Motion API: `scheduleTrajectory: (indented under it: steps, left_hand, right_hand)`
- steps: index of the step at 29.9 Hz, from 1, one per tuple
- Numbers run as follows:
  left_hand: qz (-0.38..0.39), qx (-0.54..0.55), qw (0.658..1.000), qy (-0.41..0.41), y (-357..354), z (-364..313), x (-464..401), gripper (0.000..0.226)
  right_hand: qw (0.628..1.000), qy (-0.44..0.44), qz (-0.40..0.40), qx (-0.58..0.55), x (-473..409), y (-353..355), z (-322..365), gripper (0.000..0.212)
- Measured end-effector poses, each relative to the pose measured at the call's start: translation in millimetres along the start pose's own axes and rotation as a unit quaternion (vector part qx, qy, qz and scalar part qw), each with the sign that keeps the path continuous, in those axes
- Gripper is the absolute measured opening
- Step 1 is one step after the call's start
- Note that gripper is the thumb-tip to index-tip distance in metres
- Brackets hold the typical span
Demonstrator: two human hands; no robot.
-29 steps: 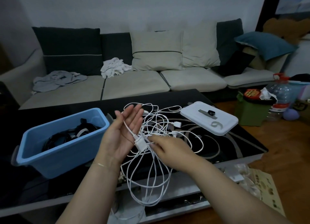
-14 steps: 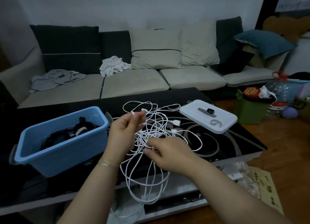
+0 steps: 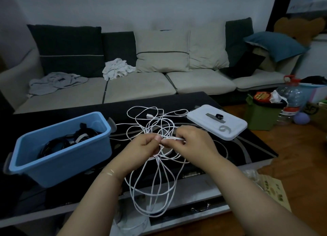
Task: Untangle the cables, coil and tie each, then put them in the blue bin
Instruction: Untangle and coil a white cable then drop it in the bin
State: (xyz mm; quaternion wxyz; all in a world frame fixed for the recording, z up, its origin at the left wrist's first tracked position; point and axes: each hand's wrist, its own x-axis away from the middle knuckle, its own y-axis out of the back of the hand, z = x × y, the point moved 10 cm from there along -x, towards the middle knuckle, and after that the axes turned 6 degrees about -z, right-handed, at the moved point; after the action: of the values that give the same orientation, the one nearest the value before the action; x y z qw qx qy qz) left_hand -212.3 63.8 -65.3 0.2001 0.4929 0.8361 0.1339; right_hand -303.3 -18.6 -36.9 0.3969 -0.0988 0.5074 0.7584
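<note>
A tangle of thin white cables [image 3: 155, 181] hangs between my hands over the near edge of the black coffee table [image 3: 247, 147]. Its upper loops lie spread on the table behind my hands, and long loops dangle below. My left hand [image 3: 141, 147] grips the bundle with curled fingers. Just to its right, my right hand [image 3: 192, 142] pinches a white strand or plug end. The blue bin [image 3: 58, 158] stands on the table to the left, with coiled black cables [image 3: 70, 140] inside.
A white lid [image 3: 217, 124] with a small dark item on it lies on the table at the right. Behind the table is a sofa with cushions and crumpled cloths. A green box, a water bottle and papers sit on the wooden floor at right.
My left hand went from flat and open to curled around the cables. Both hands came together at the middle of the bundle, and the view shifted slightly.
</note>
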Motion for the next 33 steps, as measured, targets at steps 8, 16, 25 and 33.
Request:
scheduleTrajectory:
  steps: [8,16,25,33]
  left_hand:
    - [0.129,0.170,0.976,0.034,-23,-2,6,0.031]
    - [0.149,0.484,0.861,0.040,-20,-21,5,0.044]
    - [-0.094,0.599,0.791,0.077,24,0,-9,0.036]
    - [-0.193,0.416,0.888,0.022,38,10,-12,0.033]
  right_hand:
    - [0.948,-0.111,0.013,-0.299,-7,-10,-24,0.028]
    - [0.869,-0.229,0.010,-0.438,0,-35,-56,0.047]
    - [0.994,-0.061,0.084,-0.035,11,-49,-12,0.020]
    - [0.981,0.071,0.174,0.040,30,-58,33,0.040]
